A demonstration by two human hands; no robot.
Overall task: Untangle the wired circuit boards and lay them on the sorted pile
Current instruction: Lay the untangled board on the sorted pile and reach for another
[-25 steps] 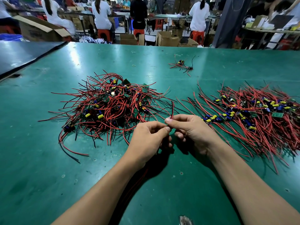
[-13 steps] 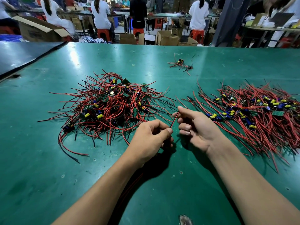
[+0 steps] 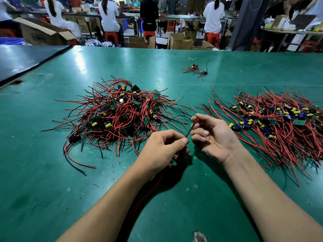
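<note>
Tangled heap (image 3: 120,116) of red-and-black wired boards sits left, the combed-out sorted pile (image 3: 272,123) lies right, and one red wire (image 3: 191,127) is held slanted between them.

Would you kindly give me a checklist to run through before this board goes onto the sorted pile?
1. Left hand grips the thin red wire: ok.
2. Right hand pinches that wire's far end: ok.
3. Small circuit board under the left hand is untangled: cannot tell, mostly hidden.
4. Trailing wires lie apart from the tangled heap of red and black wired boards: ok.
5. Sorted pile of red-wired boards lies beside the right hand: ok.
</note>
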